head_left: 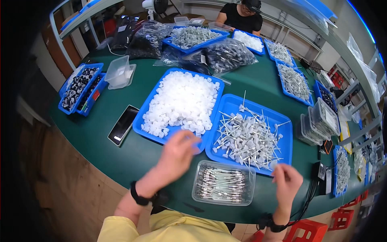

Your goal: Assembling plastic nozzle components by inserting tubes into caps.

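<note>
Assembly station viewed from above, on a green tabletop (pixel 121 157). A clear tray (pixel 223 188), set nearest the person between the two forearms, is seen to be largely filled with finished pieces laid in rows; the work is therefore judged to be well under way. Much is judged to remain: the blue tray of white caps (pixel 180 104) is heaped almost to its rim, and the blue tray of white stemmed parts (pixel 250 137) beside it is likewise thickly covered.

The left hand (pixel 176 152) is held over the near edge of the cap tray, its fingers curled loosely downward; it is blurred, and whether a cap is pinched cannot be told. The right hand (pixel 287 180) is raised at the near right corner of the stemmed-part tray, its thumb and forefinger brought together as if on a small white piece, though the piece itself is too small to be made out with certainty.
</note>
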A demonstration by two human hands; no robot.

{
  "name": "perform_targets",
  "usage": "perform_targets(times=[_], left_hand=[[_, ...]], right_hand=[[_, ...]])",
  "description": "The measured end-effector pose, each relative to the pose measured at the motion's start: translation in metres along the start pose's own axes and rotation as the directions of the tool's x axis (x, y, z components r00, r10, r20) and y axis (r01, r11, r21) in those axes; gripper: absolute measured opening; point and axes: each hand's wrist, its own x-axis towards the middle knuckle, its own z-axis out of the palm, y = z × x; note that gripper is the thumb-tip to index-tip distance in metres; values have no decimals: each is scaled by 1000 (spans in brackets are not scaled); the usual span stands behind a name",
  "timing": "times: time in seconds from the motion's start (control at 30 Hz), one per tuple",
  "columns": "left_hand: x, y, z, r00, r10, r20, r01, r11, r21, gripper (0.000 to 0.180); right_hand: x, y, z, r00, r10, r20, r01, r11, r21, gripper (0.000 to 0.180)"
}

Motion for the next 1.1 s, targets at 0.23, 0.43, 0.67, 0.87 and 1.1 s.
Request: perform_targets(times=[0.23, 0.43, 0.67, 0.87, 1.1], left_hand=[[38, -85, 17, 996, -66, -59, 82, 930, 358, 20], [58, -84, 28, 993, 101, 66, -119, 732, 670, 21], [40, -101, 11, 980, 153, 127, -198, 812, 550, 20], [9, -105, 3, 972, 92, 215, -195, 828, 526, 18], [14, -76, -17, 983, 96, 157, -137, 951, 278, 19]], right_hand=[[53, 51, 14, 943, -331, 40, 266, 675, -688, 16], [28, 15, 32, 918, -330, 220, 396, 770, -501, 14], [9, -9, 43, 822, -370, 433, 523, 792, -315, 9], [-6, -2, 54, 740, -335, 584, 579, 758, -299, 11], [-19, 12, 87, 594, -320, 738, 706, 648, -287, 9]])
